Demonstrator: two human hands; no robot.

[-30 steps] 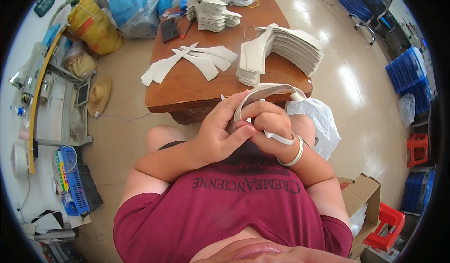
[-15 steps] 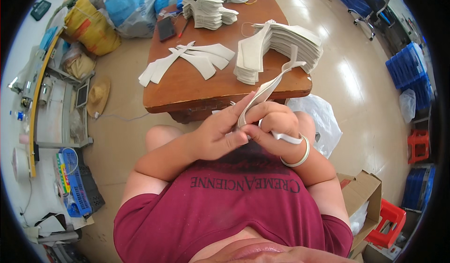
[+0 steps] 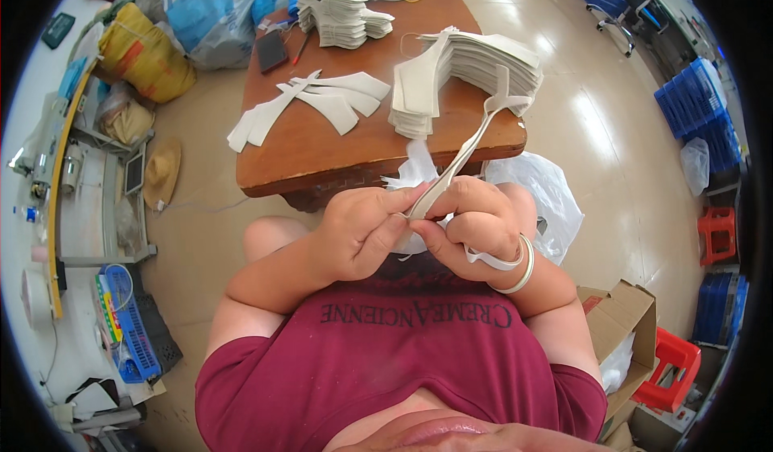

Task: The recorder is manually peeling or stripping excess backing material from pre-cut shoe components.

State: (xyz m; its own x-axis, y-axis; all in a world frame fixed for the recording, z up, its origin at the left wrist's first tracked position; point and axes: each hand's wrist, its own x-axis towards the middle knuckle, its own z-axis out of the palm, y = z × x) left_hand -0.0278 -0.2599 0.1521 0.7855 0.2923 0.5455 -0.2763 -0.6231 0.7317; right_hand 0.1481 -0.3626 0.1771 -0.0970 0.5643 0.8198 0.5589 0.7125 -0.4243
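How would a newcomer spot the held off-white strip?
Find the brown table; just below its near edge, the left hand and right hand hold the off-white strip by its lower end. Unlike the arched stack and loose fan on the table, it slants up from the hands, nearly edge-on.

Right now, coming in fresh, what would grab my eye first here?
Probably the left hand and right hand, meeting mid-view around a long pale strip. Beyond them, the brown table carries a thick stack of curved cream pieces at its near right, with loose pale pieces fanned out to the left.
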